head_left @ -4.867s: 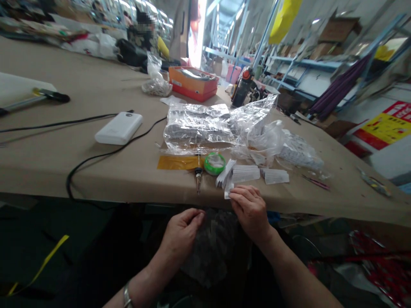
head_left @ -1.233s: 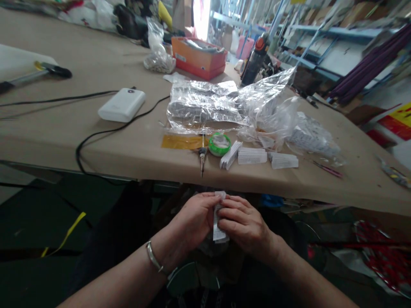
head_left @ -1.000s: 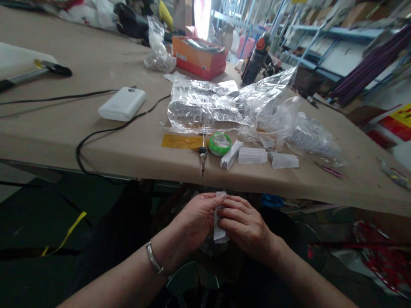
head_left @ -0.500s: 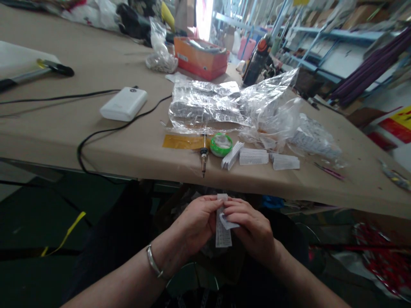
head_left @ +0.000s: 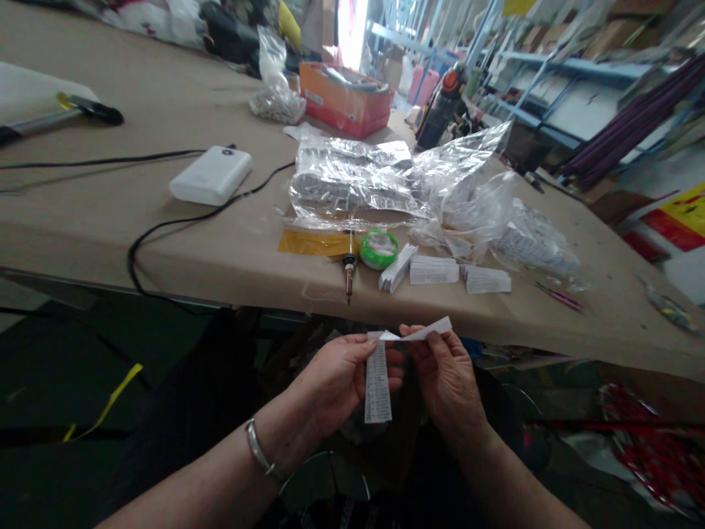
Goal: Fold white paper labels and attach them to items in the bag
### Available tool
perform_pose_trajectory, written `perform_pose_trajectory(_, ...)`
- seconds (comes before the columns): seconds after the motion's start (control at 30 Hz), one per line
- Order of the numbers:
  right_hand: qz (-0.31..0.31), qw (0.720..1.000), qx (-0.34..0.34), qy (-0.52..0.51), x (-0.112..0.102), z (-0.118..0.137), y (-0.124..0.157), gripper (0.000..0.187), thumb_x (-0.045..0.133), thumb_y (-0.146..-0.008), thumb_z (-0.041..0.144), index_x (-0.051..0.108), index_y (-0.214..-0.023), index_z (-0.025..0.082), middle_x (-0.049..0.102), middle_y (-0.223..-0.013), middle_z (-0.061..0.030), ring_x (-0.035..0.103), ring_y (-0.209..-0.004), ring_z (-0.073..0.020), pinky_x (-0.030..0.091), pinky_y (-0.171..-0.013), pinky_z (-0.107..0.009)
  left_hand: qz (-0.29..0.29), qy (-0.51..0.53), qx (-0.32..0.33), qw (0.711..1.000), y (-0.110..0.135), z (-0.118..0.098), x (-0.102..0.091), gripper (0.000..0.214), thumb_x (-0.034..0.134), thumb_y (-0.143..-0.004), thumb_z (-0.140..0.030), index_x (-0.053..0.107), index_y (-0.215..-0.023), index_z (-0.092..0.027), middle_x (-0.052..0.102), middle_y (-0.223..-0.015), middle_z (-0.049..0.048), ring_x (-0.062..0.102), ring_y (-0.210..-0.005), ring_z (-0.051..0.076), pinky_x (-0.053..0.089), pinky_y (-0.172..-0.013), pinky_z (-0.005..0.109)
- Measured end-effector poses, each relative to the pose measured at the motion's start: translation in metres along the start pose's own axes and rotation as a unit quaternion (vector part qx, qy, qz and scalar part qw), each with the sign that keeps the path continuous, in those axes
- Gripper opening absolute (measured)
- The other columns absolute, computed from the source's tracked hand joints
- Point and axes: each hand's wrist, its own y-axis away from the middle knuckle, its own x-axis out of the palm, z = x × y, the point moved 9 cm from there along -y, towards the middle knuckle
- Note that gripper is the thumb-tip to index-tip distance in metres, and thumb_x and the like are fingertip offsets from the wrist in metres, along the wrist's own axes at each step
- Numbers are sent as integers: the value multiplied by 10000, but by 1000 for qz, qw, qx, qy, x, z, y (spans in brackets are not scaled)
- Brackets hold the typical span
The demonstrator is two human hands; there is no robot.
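Note:
In front of the table edge, my left hand [head_left: 335,378] pinches the top of a printed white label strip [head_left: 377,389] between thumb and fingers, and the strip hangs down. My right hand [head_left: 452,382] grips a second length of white label [head_left: 440,325], which slants up to the right. Its left end meets the top of the hanging strip at my left thumb; whether the two are joined I cannot tell. Beyond my hands, several fanned label stacks [head_left: 434,270] lie near the table edge, beside a green round tin [head_left: 378,248] and a soldering iron [head_left: 349,273].
Clear plastic bags [head_left: 358,176] spread across the table [head_left: 264,272] behind the stacks. A white power bank [head_left: 212,175] with a black cable sits to the left. Tweezers [head_left: 559,295] lie on the right, and an orange-red box [head_left: 346,99] stands at the back.
My right hand has moved right, away from my left, and turned. The label in it, folded down over the strip before, is now stretched out sideways. My left hand has hardly moved.

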Motion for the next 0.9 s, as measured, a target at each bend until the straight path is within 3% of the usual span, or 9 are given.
perform_pose_trajectory(0.1, -1, 1000, -10, -16, 1, 2, -4, 29, 591, -854, 225, 604, -837, 205, 730, -867, -11, 701, -857, -170, 567, -798, -336, -16, -3, -2, 1000, 1, 1, -2, 174, 457, -863, -115, 611, -923, -58, 692, -802, 142, 671, -633, 185, 562, -645, 347)
perform_pose_trajectory(0.2, -5, 998, -61, -21, 1, 16, -4, 16, 584, -858, 226, 599, -862, 227, 723, -868, 4, 693, -894, -183, 545, -857, -390, -26, -7, -2, 1000, 1, 1, -4, 169, 461, -860, -115, 607, -919, -53, 692, -805, 152, 675, -638, 190, 562, -651, 348)
perform_pose_trajectory(0.33, 55, 980, -153, 118, 14, 38, 9, 85, 552, -874, 199, 628, -897, 230, 699, -968, -31, 663, -962, -202, 504, -919, -432, -10, 4, -3, 1000, -1, 3, -2, 176, 474, -854, -121, 623, -922, -57, 691, -773, 138, 672, -635, 194, 559, -649, 354)
perform_pose_trajectory(0.4, 135, 946, -211, 207, 31, 44, 21, 117, 551, -866, 171, 641, -913, 229, 681, -1008, -50, 638, -1009, -220, 477, -947, -457, 13, 14, 2, 1000, -1, 2, 3, 177, 480, -843, -102, 642, -903, -60, 688, -755, 129, 661, -618, 181, 552, -626, 325)
perform_pose_trajectory(0.5, 251, 857, -318, 320, 57, 44, 45, 179, 537, -857, 140, 639, -969, 235, 675, -995, -57, 610, -1051, -227, 442, -973, -483, 18, 39, 21, 999, 0, -1, 6, 163, 499, -801, -32, 657, -771, -64, 673, -699, 104, 629, -572, 136, 507, -541, 224)
perform_pose_trajectory(0.57, 287, 795, -374, 383, 68, 41, 56, 194, 518, -856, 129, 636, -973, 229, 682, -959, -56, 602, -1059, -216, 438, -978, -468, -2, 59, 23, 998, 0, -1, 2, 181, 502, -786, -12, 649, -700, -73, 652, -653, 80, 602, -534, 110, 470, -492, 188)
perform_pose_trajectory(0.63, 298, 750, -407, 427, 73, 39, 61, 192, 499, -856, 126, 634, -956, 220, 692, -928, -52, 600, -1061, -204, 430, -988, -446, -14, 69, 16, 997, 0, 1, 0, 183, 505, -789, -21, 652, -695, -78, 643, -646, 70, 596, -530, 107, 469, -494, 191)
perform_pose_trajectory(0.73, 301, 712, -418, 478, 76, 37, 64, 182, 491, -854, 128, 627, -945, 207, 703, -921, -47, 597, -1070, -192, 379, -1033, -434, -17, 68, 13, 997, -1, 2, -2, 179, 508, -792, -30, 660, -710, -75, 656, -680, 80, 612, -564, 117, 486, -530, 205)
perform_pose_trajectory(0.9, 316, 680, -421, 510, 77, 35, 65, 188, 498, -854, 101, 616, -969, 191, 703, -977, -55, 553, -1145, -192, 348, -1062, -420, -24, 73, 18, 997, -2, 1, -4, 189, 500, -804, -24, 645, -698, -82, 663, -689, 84, 616, -571, 117, 481, -530, 205)
